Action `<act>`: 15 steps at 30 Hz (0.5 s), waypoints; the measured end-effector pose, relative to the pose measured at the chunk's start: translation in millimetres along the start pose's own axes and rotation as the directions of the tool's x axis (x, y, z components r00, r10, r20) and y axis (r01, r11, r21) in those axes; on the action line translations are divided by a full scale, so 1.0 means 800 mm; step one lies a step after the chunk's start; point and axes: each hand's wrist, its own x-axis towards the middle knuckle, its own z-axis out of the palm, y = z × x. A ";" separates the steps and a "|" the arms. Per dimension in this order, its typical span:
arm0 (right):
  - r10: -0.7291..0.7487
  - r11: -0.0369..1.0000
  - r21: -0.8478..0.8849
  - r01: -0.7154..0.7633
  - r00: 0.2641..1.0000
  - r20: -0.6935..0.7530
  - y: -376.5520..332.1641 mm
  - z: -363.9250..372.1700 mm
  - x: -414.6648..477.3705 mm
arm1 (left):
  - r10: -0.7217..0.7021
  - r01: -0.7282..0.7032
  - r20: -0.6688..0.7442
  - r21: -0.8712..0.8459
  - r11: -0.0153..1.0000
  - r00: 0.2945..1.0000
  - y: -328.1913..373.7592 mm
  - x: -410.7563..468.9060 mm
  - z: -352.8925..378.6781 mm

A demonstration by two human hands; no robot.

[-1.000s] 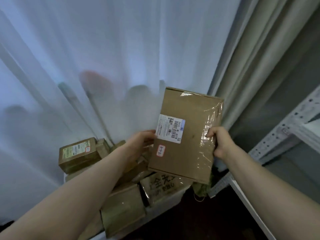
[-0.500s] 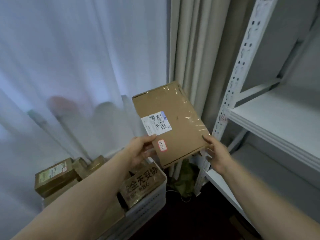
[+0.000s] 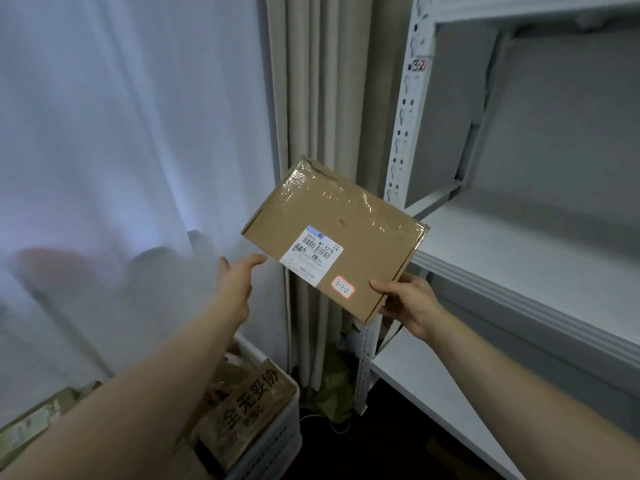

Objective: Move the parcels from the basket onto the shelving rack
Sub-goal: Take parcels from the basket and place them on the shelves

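A flat brown cardboard parcel (image 3: 339, 216) with a white shipping label and a small sticker reading 3-1-2 hangs in the air in front of the white shelving rack (image 3: 502, 258). My right hand (image 3: 410, 303) grips its near right corner, thumb on top. My left hand (image 3: 237, 280) is off the parcel, just left of its near left edge, fingers straight and apart. The white basket (image 3: 282, 438) stands at the lower left with several brown parcels (image 3: 249, 420) in it.
A sheer white curtain (image 3: 121, 150) and a beige drape (image 3: 318, 98) hang behind the basket. The rack's perforated upright (image 3: 405, 126) carries a tag reading 3-2. Bare shelf boards lie at middle and lower right. Dark floor lies below.
The view has swung right from the basket to the rack. The parcel has moved right and turned flatter. My left hand has let go of it; my right hand still holds it.
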 end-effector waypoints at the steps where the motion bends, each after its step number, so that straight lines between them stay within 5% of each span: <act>1: -0.013 1.000 -0.019 0.013 1.000 -0.015 -0.007 -0.006 -0.002 | 0.071 -0.070 -0.028 0.033 0.997 0.997 0.012 0.002 -0.004; 5: -0.055 0.997 -0.060 0.052 0.997 -0.052 -0.034 -0.026 -0.014 | 0.250 -0.258 0.068 0.165 0.952 0.966 0.048 -0.001 0.003; 15: -0.273 0.962 -0.084 0.261 0.940 -0.204 -0.109 -0.083 -0.058 | 0.281 -0.345 0.330 0.153 0.926 0.901 0.077 -0.035 0.090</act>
